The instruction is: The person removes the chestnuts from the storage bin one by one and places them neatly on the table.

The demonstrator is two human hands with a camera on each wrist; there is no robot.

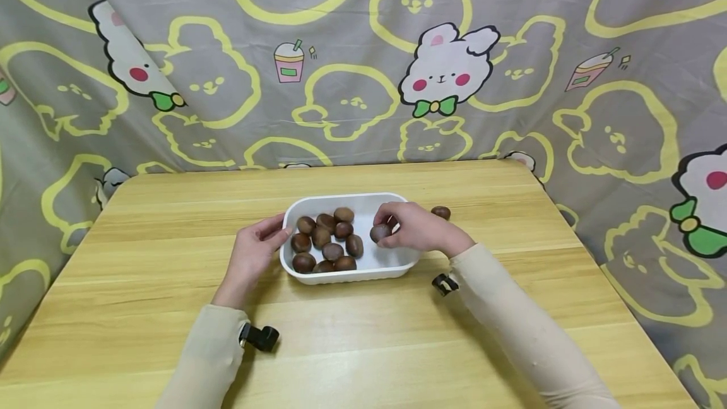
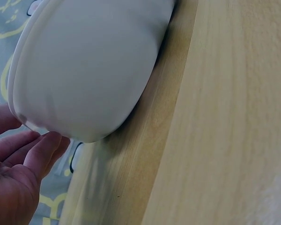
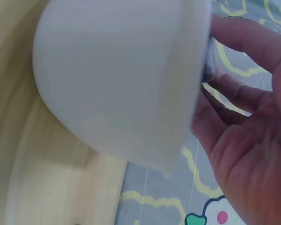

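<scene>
A white plastic tray (image 1: 358, 275) sits on the table, with several brown chestnuts (image 1: 332, 252) gathered in its left half. My left hand (image 1: 257, 254) grips the tray's left end, thumb over the rim and fingers against the outside wall; the left wrist view shows these fingers (image 2: 42, 152) at the tray's end. Over the right half of the tray, my right hand (image 1: 417, 227) pinches one chestnut (image 1: 380, 233) between thumb and fingers. In the right wrist view the tray wall (image 3: 117, 79) hides most of that chestnut (image 3: 209, 61).
One loose chestnut (image 1: 440, 212) lies on the wooden table (image 1: 363, 339) just right of the tray, behind my right hand. A grey cartoon-print curtain (image 1: 352, 30) hangs along the table's back and sides. Black wrist bands (image 1: 260, 337) stick out from both sleeves.
</scene>
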